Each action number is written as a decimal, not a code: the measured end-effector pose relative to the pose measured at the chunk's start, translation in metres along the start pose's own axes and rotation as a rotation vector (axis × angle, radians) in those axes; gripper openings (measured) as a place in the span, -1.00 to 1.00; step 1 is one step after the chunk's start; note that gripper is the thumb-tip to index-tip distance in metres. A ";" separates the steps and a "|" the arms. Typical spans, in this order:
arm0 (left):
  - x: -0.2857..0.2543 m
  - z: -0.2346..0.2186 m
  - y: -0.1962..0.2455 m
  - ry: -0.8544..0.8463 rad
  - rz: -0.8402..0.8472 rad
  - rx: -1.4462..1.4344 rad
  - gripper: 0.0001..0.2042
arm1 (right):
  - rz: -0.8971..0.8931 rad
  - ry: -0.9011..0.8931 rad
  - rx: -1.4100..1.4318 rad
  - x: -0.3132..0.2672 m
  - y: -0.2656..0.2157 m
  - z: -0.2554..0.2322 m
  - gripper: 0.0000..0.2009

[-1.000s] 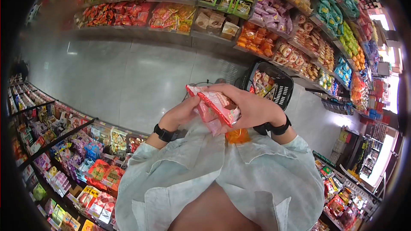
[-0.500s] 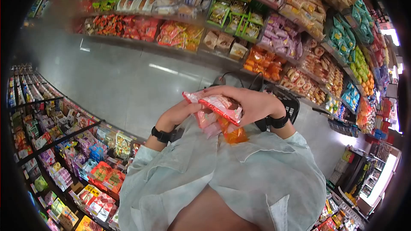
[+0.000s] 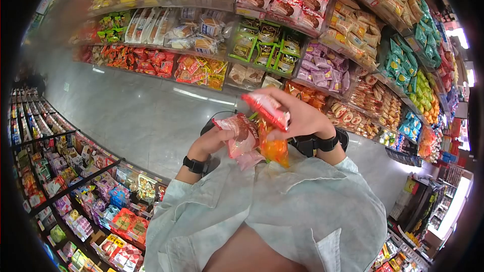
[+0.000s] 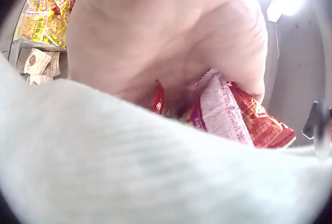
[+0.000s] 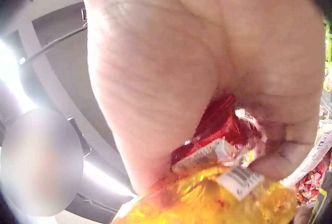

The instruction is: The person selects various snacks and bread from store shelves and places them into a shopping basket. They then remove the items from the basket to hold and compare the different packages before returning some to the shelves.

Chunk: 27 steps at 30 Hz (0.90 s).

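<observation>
My left hand (image 3: pixel 209 142) grips a red and pink packet (image 3: pixel 241 133) with a pale pink packet (image 3: pixel 249 159) hanging under it. In the left wrist view the palm (image 4: pixel 171 32) covers most of the grip, and a pale packet (image 4: pixel 223 112) and a red packet (image 4: pixel 264 125) stick out below. My right hand (image 3: pixel 297 117) pinches a red and white packet (image 3: pixel 268 111), held just above the left hand's packets. An orange-yellow packet (image 3: pixel 275 150) hangs below it; in the right wrist view this yellow packet (image 5: pixel 207 200) lies against the base of the right hand (image 5: pixel 207 53).
Shelves of packaged snacks (image 3: pixel 272 45) curve across the front and right. Another packed shelf (image 3: pixel 75 181) runs along the left. Grey floor (image 3: pixel 141 116) lies between them. A dark basket, mostly hidden, is behind my right wrist.
My hands have moved apart; the right has lifted its red and white packet away from the left's. The orange packet shows more, and the view has shifted toward the upper shelves.
</observation>
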<state>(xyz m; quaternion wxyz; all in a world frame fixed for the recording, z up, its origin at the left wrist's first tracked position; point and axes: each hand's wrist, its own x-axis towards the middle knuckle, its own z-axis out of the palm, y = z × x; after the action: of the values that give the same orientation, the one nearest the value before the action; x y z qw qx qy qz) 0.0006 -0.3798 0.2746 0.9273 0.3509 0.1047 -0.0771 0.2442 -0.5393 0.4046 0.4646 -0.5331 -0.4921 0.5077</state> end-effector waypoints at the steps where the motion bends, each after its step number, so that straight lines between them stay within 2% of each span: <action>1: 0.004 0.002 0.011 -0.006 -0.011 0.007 -0.36 | 0.007 0.081 0.015 0.003 -0.001 -0.002 -0.15; 3: 0.010 -0.004 0.024 -0.013 -0.043 0.016 -0.38 | 0.006 0.253 0.052 0.014 -0.003 0.001 -0.13; 6: 0.021 -0.024 0.039 -0.075 -0.098 0.105 -0.40 | 0.037 0.353 -0.030 0.033 -0.013 0.012 -0.13; 10: 0.023 -0.015 0.101 -0.240 -0.278 0.343 -0.41 | 0.075 0.343 -0.179 0.063 -0.028 0.041 -0.05; 11: 0.024 -0.032 0.098 -0.273 -0.267 0.360 -0.44 | 0.070 0.364 -0.291 0.070 -0.030 0.048 -0.05; 14: 0.023 -0.039 0.132 -0.447 -0.259 0.527 -0.39 | 0.072 0.389 -0.329 0.093 -0.039 0.069 -0.04; 15: 0.020 -0.044 0.138 -0.501 -0.262 0.562 -0.31 | 0.078 0.402 -0.338 0.100 -0.042 0.077 -0.05; 17: 0.016 -0.103 0.109 -0.556 -0.199 0.400 -0.26 | 0.090 0.406 -0.389 0.112 -0.046 0.092 -0.05; 18: 0.015 -0.109 0.114 -0.583 -0.170 0.325 -0.23 | 0.092 0.412 -0.416 0.118 -0.049 0.098 -0.06; 20: 0.012 -0.112 0.119 -0.603 -0.192 0.350 -0.34 | 0.131 0.449 -0.418 0.126 -0.053 0.109 -0.07; 22: 0.011 -0.090 0.135 -0.626 -0.205 0.370 -0.42 | 0.162 0.481 -0.418 0.129 -0.055 0.117 -0.07; 25: 0.013 -0.083 0.141 -0.665 -0.380 0.498 -0.42 | 0.159 0.419 -0.390 0.127 -0.055 0.122 -0.06; 27: 0.016 -0.085 0.141 -0.689 -0.399 0.470 -0.30 | 0.159 0.435 -0.323 0.124 -0.050 0.123 -0.04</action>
<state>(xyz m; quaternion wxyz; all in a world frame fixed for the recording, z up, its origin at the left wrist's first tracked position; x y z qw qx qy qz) 0.0345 -0.2195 0.2980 0.7703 0.4786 -0.1645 -0.3879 0.1189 -0.4116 0.4375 0.4269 -0.7336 -0.4121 0.3314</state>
